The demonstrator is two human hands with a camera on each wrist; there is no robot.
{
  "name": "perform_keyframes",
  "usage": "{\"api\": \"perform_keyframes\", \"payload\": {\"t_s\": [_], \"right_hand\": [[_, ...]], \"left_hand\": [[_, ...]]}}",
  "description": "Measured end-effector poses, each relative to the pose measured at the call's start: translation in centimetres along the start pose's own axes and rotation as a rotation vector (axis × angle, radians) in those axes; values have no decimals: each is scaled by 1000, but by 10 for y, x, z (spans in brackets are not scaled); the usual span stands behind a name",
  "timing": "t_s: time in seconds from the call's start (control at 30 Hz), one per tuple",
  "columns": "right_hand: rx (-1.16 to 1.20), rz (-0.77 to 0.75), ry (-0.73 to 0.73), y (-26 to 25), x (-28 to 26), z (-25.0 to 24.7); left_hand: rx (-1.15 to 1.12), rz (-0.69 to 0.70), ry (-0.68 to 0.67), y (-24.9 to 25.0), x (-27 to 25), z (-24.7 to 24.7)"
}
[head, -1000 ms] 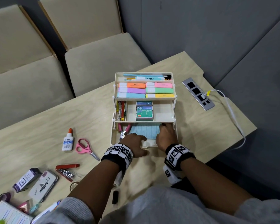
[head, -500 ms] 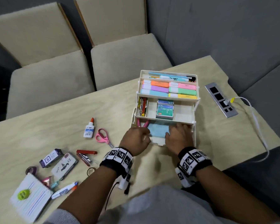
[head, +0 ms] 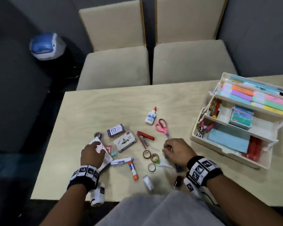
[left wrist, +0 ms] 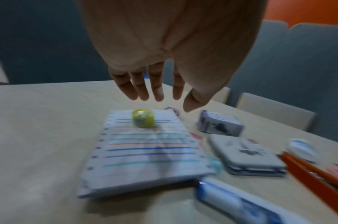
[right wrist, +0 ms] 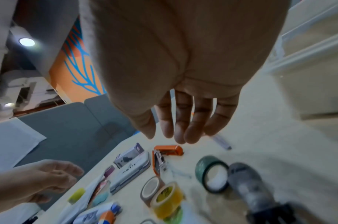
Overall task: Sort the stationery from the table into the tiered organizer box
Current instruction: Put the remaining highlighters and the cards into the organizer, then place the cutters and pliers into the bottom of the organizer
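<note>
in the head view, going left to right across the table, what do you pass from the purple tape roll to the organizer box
Small purple tape roll → purple and white carton → white Artline stamp pad case → red stapler → pink-handled scissors → cream tiered organizer box.

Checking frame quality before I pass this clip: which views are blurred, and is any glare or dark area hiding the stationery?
Head view: organizer box at the right edge smeared and bent by the wide lens; table middle fairly sharp. Left wrist view: heavy motion blur on the lined notepad, left hand softly lit. Right wrist view: right hand fills the top, tape rolls soft. No glare hides anything.
</note>
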State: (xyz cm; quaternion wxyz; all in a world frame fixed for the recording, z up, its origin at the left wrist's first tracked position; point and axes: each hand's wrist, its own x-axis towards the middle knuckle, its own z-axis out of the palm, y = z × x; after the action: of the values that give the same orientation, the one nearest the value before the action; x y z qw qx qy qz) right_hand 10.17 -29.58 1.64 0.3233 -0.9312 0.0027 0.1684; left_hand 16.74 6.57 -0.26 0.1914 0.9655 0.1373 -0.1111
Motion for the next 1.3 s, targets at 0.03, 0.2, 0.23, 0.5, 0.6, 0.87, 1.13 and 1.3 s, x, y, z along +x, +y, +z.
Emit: {"api": "perform_keyframes", "payload": {"t_s": [0.03, 0.2, 0.23, 0.5, 0.6, 0.87, 1.13, 1.3], "right_hand": [[-12, 1, -26, -5, 2, 8], [25, 83, -61, -14, -3, 35], [34, 107, -53, -14, -4, 38], [73, 222, 26, -11, -21, 48], [95, 247, 60, -16, -21, 51], [137, 252, 102, -32, -20, 55], [146, -33, 251, -91, -5, 21], [114, -275, 356, -127, 7, -7]], "left_hand": [[55, -62, -15, -19, 6, -2], [185, -126, -174, -97, 39, 0], [202, -95, -190, -103, 43, 0], [199, 0, -176, -111, 56, -4], [142, 52, -249, -106, 58, -10], [-110, 272, -61, -77, 36, -66], [-437, 594, 36, 1, 1, -114], [-499, 802, -102, 67, -24, -111]]}}
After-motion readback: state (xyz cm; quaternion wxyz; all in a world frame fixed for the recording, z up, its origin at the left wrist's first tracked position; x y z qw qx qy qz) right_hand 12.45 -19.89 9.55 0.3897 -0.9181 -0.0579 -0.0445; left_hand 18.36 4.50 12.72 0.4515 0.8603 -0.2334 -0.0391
